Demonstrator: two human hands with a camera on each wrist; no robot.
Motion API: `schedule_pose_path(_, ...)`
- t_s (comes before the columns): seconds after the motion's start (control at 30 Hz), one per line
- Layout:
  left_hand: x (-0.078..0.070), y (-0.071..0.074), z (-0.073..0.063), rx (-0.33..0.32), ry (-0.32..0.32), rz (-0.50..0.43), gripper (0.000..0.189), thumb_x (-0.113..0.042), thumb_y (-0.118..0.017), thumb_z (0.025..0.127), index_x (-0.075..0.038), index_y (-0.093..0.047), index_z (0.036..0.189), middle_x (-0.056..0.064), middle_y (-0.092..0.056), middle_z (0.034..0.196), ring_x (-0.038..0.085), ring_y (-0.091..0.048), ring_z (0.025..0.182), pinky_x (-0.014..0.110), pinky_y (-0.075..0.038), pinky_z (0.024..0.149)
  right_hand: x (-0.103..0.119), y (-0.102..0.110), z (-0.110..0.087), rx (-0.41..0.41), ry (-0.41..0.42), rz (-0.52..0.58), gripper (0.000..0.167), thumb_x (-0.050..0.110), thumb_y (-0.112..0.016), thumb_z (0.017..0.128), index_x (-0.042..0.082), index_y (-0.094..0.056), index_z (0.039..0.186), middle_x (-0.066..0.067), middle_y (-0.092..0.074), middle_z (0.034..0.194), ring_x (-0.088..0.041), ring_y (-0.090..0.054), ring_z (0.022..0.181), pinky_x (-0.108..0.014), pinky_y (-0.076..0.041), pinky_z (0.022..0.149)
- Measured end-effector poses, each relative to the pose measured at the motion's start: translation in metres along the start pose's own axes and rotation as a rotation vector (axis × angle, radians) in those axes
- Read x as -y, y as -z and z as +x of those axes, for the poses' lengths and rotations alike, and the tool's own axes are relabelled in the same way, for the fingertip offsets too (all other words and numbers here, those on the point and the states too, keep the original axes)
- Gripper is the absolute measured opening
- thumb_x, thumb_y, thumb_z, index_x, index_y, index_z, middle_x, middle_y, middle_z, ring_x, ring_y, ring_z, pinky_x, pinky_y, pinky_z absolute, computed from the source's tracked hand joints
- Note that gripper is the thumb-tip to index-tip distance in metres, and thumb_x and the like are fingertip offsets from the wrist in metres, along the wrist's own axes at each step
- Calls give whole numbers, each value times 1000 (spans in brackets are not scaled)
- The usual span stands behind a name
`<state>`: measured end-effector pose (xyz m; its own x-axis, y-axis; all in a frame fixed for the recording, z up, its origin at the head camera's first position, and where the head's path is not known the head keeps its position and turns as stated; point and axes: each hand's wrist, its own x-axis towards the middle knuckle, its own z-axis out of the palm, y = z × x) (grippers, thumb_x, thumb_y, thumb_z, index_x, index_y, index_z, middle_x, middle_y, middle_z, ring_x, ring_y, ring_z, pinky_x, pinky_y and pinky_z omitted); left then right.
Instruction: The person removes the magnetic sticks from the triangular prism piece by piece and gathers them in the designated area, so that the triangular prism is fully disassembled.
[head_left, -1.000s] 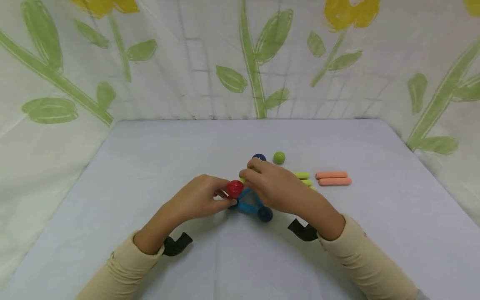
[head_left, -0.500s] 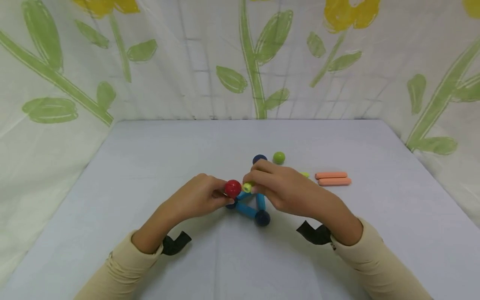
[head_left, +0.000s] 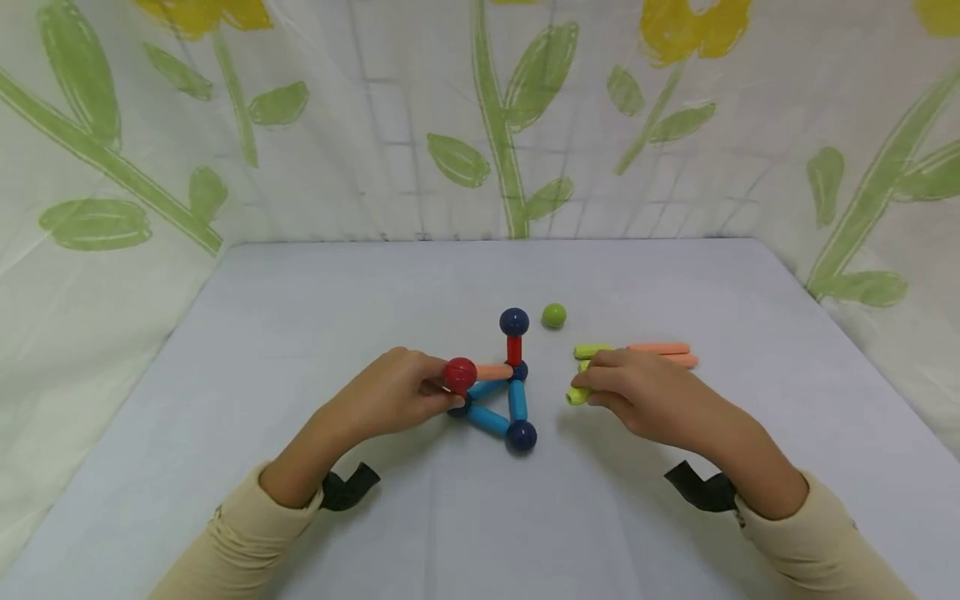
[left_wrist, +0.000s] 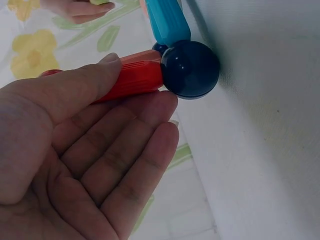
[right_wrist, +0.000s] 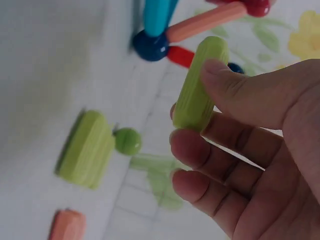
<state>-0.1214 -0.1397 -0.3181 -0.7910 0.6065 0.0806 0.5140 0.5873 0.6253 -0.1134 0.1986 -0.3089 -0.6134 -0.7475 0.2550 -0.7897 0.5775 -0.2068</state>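
Note:
My left hand [head_left: 397, 396] pinches a red magnetic rod [left_wrist: 137, 79] between thumb and fingers. That rod stands on a navy ball [left_wrist: 191, 69], and a red ball [head_left: 460, 375] tops it. Blue rods [head_left: 489, 420] and navy balls [head_left: 521, 436] form a flat triangle on the table. At its back corner another red rod [head_left: 513, 350] rises to a navy ball [head_left: 513, 322]. A salmon rod [head_left: 492, 372] slants between that back corner and the red ball. My right hand [head_left: 645, 392] pinches a yellow-green rod [right_wrist: 201, 85] to the right of the structure.
Beyond the right hand lie yellow-green rods [head_left: 593, 352] and salmon rods [head_left: 660, 347]. A small green ball [head_left: 554, 315] sits behind them, right of the upright navy-topped rod. A white curtain [head_left: 337, 125] painted with flowers hangs along the table's far edge.
My right hand has moved right, away from the red ball, carrying the yellow-green rod toward the loose rods. The left hand stays nearly still at the red rod.

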Motion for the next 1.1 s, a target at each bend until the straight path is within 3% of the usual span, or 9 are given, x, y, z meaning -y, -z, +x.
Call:
schedule_pose_path(0.13,0,0,-1,0,14,2,20,-8,-79,87,1,-75,104,2,-75,88,10,-71,78,25,-57,74,-11,-1,-8,7,-55,-38,26,-1,-84,78,11,-78,101,5,-63,93,-10,-61,82,-24,-51,66)
schedule_pose_path(0.37,1,0,1,6,2,7,21,-10,-78,88,0,-75,106,2,-75,91,12,-72,82,26,-57,75,-23,-7,-12,66,-179,-72,16,2,-82,80,12,-71,86,8,-58,81,-10,-54,74,-24,-44,61)
schedule_pose_path(0.6,1,-1,0,3,11,12,21,-10,-79,88,0,-75,106,2,-75,92,14,-73,83,27,-58,75,-32,-17,-13,62,-160,-104,27,4,-85,76,18,-63,73,10,-47,71,-6,-43,66,-22,-35,54)
schedule_pose_path(0.93,-1,-1,-1,-7,26,17,23,-9,-79,87,0,-74,109,3,-75,94,15,-73,85,27,-58,76,-35,-24,-10,65,-176,-107,24,3,-84,77,16,-65,77,8,-52,74,-8,-46,69,-23,-39,57)
schedule_pose_path(1.1,-3,-1,-1,-5,25,10,24,-9,-79,87,0,-74,109,4,-75,96,15,-73,85,27,-57,76,-31,-22,-6,78,-212,-86,21,6,-86,77,14,-69,85,6,-61,84,-12,-56,78,-27,-49,65)
